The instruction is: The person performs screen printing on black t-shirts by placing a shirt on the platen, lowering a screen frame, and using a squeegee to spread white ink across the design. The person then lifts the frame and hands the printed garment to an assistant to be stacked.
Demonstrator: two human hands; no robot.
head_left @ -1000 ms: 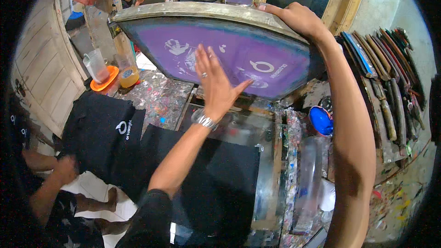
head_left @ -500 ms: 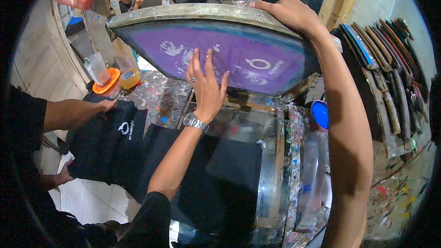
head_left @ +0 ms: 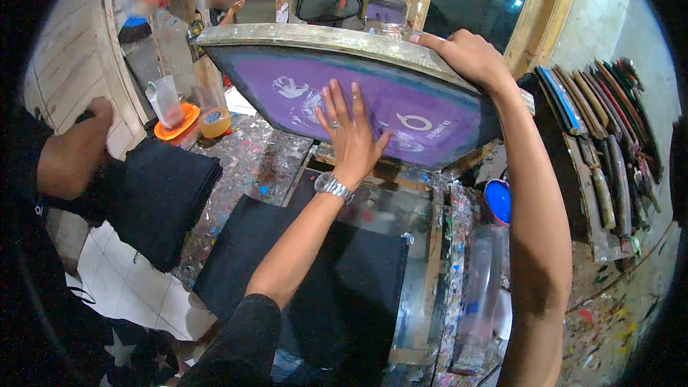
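A wooden-framed printing screen (head_left: pixel 444 104) with a purple mesh and white designs is tilted up over the work table. My right hand (head_left: pixel 469 57) grips the frame's upper right edge. My left hand (head_left: pixel 349 132), with a ring and a metal wristwatch, lies flat with spread fingers against the purple mesh. Below the screen a black garment (head_left: pixel 337 287) is spread over the printing board.
At the left a co-worker's arm (head_left: pixel 68 158) holds a stack of black garments (head_left: pixel 161 193). A plastic cup on an orange lid (head_left: pixel 172 111) and a tape roll (head_left: pixel 213 122) stand on the paint-spattered table. A blue paint tub (head_left: pixel 498 201) and several squeegees (head_left: pixel 602 143) sit at the right.
The screen has tipped up further and my left hand has slid along the mesh. The co-worker's arm has drawn the black stack back toward the left.
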